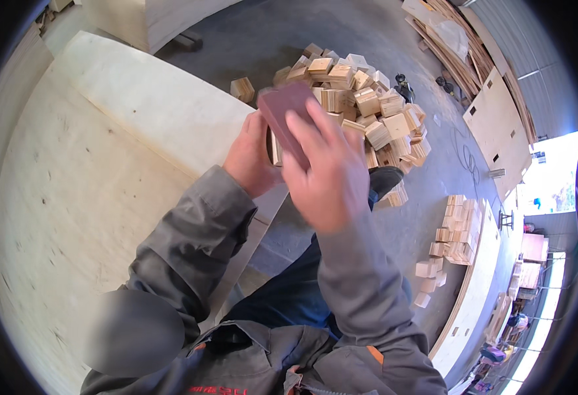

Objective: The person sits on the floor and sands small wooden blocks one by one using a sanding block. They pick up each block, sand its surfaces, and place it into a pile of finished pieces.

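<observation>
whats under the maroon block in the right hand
Beneath the maroon block, a sliver of a layered wooden piece shows by the left hand; the rest is hidden by the block and hands.

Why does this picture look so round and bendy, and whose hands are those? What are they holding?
There's no robot here, just a person wearing a camera on their head. It looks down through a very wide fisheye lens, which bends straight edges. The right hand holds a reddish-brown block. The left hand holds a piece of striped wood, mostly hidden. On the left is a big pale wooden board. Ahead, a heap of wooden blocks lies on the grey floor, and more blocks are stacked at the right.
</observation>
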`<state>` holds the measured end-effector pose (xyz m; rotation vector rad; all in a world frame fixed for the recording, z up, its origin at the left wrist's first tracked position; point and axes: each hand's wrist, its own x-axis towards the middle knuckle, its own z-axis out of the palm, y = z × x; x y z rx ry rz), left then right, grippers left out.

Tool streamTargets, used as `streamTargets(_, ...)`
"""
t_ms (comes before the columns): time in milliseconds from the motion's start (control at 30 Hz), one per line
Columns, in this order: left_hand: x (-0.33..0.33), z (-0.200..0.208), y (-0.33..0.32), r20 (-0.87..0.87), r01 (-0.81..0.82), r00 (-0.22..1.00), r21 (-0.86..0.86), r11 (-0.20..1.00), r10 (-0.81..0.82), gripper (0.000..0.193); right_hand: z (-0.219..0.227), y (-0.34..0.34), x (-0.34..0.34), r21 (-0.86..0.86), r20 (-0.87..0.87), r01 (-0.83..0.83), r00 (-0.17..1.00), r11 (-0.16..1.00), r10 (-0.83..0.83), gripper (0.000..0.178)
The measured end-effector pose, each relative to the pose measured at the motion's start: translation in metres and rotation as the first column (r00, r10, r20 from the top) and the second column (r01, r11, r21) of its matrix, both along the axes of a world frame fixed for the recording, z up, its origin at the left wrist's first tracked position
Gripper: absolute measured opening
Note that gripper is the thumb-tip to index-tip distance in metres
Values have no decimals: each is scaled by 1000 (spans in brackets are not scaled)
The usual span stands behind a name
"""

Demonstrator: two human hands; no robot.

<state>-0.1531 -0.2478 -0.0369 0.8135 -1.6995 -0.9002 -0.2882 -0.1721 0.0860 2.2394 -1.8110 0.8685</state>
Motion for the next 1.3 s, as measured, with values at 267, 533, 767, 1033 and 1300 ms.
streamTargets(267, 0, 4, -1, -77, 52, 996, 68, 996, -46, 108, -4, -16, -2, 14, -37, 16, 999, 1000, -15, 49)
streamTargets(533, 4, 12, 2, 13, 68, 998, 57, 996, -69, 66, 4, 78, 1, 71, 55, -32, 998, 997, 28, 59)
streamTargets(767, -1, 18, 1, -53, 154, 988, 148, 977, -148, 99, 1, -57, -8, 105, 40, 98, 994, 990, -103, 50)
streamTargets(1033, 1, 13, -4, 88, 85, 993, -69, 994, -79, 83, 2, 28, -9, 58, 30, 74, 997, 996, -76, 50)
streamTargets(1300, 2, 7, -2, 70, 56, 996, -9, 998, -55, 105, 1, 47, -17, 23, 79, 39, 996, 999, -41, 53)
